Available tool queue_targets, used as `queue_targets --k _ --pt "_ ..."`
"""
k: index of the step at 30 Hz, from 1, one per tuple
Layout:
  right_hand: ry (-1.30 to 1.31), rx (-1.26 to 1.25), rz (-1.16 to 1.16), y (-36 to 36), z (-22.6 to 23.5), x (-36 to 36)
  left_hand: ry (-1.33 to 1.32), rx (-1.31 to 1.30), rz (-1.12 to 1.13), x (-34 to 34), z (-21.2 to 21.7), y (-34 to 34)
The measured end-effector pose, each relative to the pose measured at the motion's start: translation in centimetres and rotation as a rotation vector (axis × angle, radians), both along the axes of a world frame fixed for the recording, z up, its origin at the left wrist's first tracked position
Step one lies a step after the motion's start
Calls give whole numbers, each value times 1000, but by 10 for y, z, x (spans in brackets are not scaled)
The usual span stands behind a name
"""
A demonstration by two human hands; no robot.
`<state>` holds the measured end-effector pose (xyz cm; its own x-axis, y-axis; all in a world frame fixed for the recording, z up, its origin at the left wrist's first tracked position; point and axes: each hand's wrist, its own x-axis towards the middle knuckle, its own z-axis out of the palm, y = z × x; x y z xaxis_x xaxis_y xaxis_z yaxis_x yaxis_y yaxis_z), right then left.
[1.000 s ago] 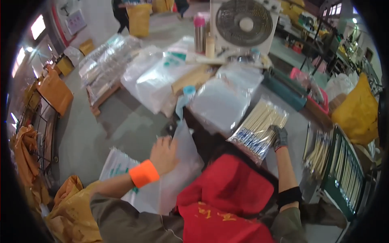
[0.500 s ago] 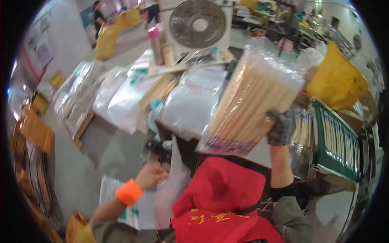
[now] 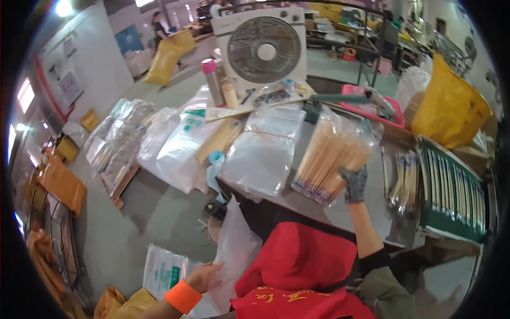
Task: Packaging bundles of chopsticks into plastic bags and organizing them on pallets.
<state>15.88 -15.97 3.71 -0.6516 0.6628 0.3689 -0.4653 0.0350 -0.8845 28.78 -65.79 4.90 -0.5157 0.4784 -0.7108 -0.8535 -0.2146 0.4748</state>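
My right hand (image 3: 354, 184), in a grey glove, grips the lower end of a clear plastic bag full of pale wooden sticks (image 3: 332, 154) and holds it tilted over the worktable (image 3: 348, 211). My left hand (image 3: 204, 275), bare with an orange wristband (image 3: 183, 295), is down at my left side and touches a clear empty plastic bag (image 3: 235, 254) hanging beside my red apron (image 3: 300, 266). A stack of flat clear bags (image 3: 264, 147) lies on the table just left of the stick bag.
A white box fan (image 3: 264, 47), a pink-capped bottle (image 3: 212, 81) and a green tray of bundled sticks (image 3: 452, 190) stand around the table. Loose stick bundles (image 3: 405, 179) lie at right. Packets of bags (image 3: 162, 270) and yellow sacks (image 3: 452, 102) sit nearby.
My right hand has lowered the stick bag from in front of my face toward the table. My left hand has dropped from the table edge to the hanging plastic bag at my side.
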Motion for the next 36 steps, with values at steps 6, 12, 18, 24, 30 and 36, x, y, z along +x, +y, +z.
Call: queue_targets --k 6,12,18,24,30,36 --pt "-69 -270 28 16 -13 -10 258 -523 -23 -13 -1 25" --pt "32 -443 28 30 -29 0 6 -337 278 -16 24 58" --pt "-71 -460 48 19 -14 17 1053 -808 -174 28 -15 43" --pt "-38 -335 122 2 -1 14 270 -533 111 57 -2 32" --pt "59 -235 232 2 5 21 786 -804 -192 55 36 57" --pt "40 -172 288 -10 6 23 302 -436 -185 46 17 34"
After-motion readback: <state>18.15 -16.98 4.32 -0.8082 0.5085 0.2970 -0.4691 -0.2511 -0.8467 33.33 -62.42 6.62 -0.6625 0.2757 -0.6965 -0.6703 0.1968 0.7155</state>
